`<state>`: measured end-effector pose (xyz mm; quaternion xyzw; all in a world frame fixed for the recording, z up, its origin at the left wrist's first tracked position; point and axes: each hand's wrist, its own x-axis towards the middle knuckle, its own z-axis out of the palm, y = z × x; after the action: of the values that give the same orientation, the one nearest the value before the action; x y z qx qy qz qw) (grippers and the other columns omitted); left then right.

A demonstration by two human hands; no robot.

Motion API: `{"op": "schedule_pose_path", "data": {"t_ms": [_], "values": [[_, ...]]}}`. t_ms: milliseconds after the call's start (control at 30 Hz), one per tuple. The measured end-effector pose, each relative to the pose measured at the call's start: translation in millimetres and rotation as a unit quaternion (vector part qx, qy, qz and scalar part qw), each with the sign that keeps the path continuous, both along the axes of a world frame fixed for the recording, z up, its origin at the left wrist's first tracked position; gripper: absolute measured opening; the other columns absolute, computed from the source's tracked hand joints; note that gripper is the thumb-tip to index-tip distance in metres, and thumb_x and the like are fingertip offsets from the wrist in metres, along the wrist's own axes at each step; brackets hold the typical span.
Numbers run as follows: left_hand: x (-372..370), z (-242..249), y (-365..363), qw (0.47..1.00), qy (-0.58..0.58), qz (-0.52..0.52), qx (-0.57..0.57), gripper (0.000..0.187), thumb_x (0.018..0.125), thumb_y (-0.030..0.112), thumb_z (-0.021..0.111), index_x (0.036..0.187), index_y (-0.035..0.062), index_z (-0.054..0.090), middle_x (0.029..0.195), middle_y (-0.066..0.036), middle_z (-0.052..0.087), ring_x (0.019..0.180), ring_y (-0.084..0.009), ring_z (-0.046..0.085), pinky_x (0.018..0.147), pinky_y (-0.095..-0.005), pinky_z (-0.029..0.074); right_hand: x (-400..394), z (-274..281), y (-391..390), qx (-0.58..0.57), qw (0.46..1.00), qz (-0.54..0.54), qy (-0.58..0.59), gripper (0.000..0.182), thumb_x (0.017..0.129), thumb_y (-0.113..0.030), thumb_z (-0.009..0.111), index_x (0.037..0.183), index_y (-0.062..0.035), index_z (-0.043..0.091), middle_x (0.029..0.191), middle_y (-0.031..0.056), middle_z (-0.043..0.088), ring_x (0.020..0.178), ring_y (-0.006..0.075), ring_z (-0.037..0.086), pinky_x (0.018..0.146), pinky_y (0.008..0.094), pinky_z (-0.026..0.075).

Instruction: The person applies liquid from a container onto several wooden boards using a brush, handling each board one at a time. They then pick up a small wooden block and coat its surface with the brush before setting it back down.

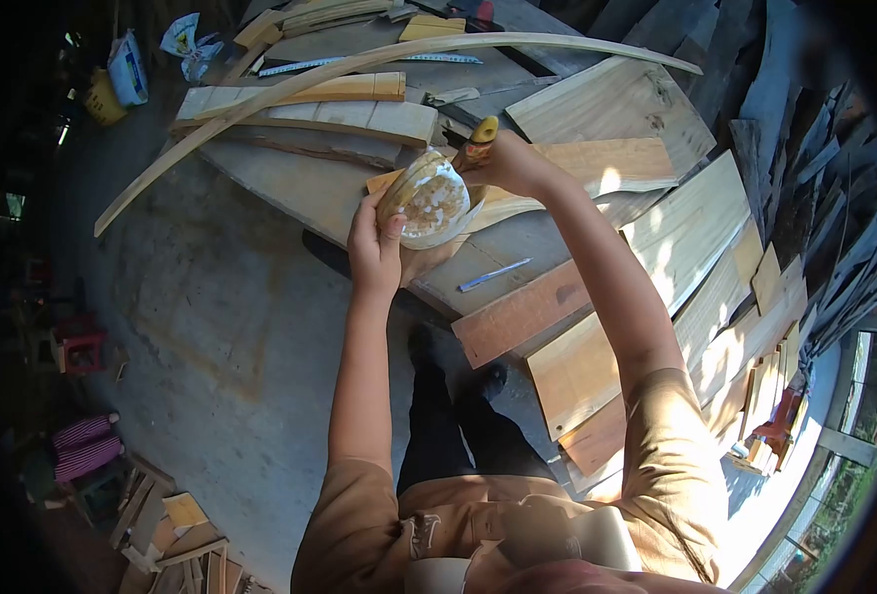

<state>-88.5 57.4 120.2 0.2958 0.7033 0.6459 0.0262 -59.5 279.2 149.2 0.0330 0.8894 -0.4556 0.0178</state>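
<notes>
My left hand (374, 243) is wrapped around a round tub (434, 206) smeared with white and brown residue, its round face tilted toward me. My right hand (510, 163) grips a short tool with a yellow-tipped handle (483, 134), just to the right of the tub. The handle points up and away from me; its lower end is hidden behind the hand and the tub, so I cannot tell what kind of tool it is. Both hands are over the near edge of a board-covered work table (498, 252). A pen-like blue-white stick (495, 274) lies on the table below the hands.
A long curved wooden strip (359, 61) arches across the far side. Thick wooden pieces (330, 114) lie beneath it. Flat boards (691, 233) cover the right side, beside stacked rough planks (839, 213). A person in a striped top (84, 445) is at lower left, near a red stool (79, 344).
</notes>
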Motion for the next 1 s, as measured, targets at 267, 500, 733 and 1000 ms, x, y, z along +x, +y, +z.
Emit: {"op": "schedule_pose_path", "data": {"t_ms": [267, 500, 733, 1000], "values": [[6.9, 2.1, 3.3, 1.000, -0.002, 0.013, -0.009, 0.052, 0.088, 0.043, 0.042, 0.113, -0.0029, 0.042, 0.104, -0.012, 0.050, 0.098, -0.0182, 0.047, 0.088, -0.0303, 0.034, 138.0, 39.0, 13.6, -0.194, 0.901, -0.300, 0.245, 0.027, 0.077, -0.005, 0.062, 0.102, 0.0011, 0.054, 0.104, 0.0141, 0.058, 0.097, 0.0156, 0.055, 0.084, 0.0259, 0.044], [46.5, -16.2, -32.8, 0.977, -0.134, 0.110, -0.124, 0.057, 0.087, 0.032, 0.048, 0.129, 0.0010, 0.025, 0.123, -0.023, 0.040, 0.112, -0.0265, 0.043, 0.091, -0.0349, 0.036, 248.6, -35.4, 28.0, -0.116, 0.912, -0.379, 0.104, 0.034, 0.081, -0.003, 0.057, 0.114, -0.0002, 0.050, 0.103, 0.0102, 0.060, 0.091, 0.0154, 0.058, 0.080, 0.0256, 0.045], [131.0, -62.6, -59.4, 0.807, -0.475, -0.108, -0.334, 0.060, 0.087, 0.036, 0.048, 0.129, -0.0008, 0.027, 0.100, -0.019, 0.057, 0.083, -0.0221, 0.060, 0.071, -0.0283, 0.045, 260.9, -74.6, -0.3, 0.163, 0.951, -0.249, 0.083, 0.043, 0.073, -0.002, 0.056, 0.114, -0.0128, 0.052, 0.116, 0.0089, 0.052, 0.103, 0.0285, 0.052, 0.083, 0.0339, 0.045], [141.9, -80.6, -42.7, 0.833, -0.446, -0.104, -0.310, 0.034, 0.085, 0.027, 0.052, 0.098, -0.0043, 0.052, 0.078, -0.011, 0.061, 0.062, -0.0146, 0.061, 0.052, -0.0228, 0.043, 237.0, -95.1, -42.3, 0.313, 0.918, -0.241, -0.022, 0.046, 0.076, -0.015, 0.052, 0.119, -0.0010, 0.042, 0.116, 0.0165, 0.051, 0.097, 0.0279, 0.056, 0.071, 0.0330, 0.049]]}}
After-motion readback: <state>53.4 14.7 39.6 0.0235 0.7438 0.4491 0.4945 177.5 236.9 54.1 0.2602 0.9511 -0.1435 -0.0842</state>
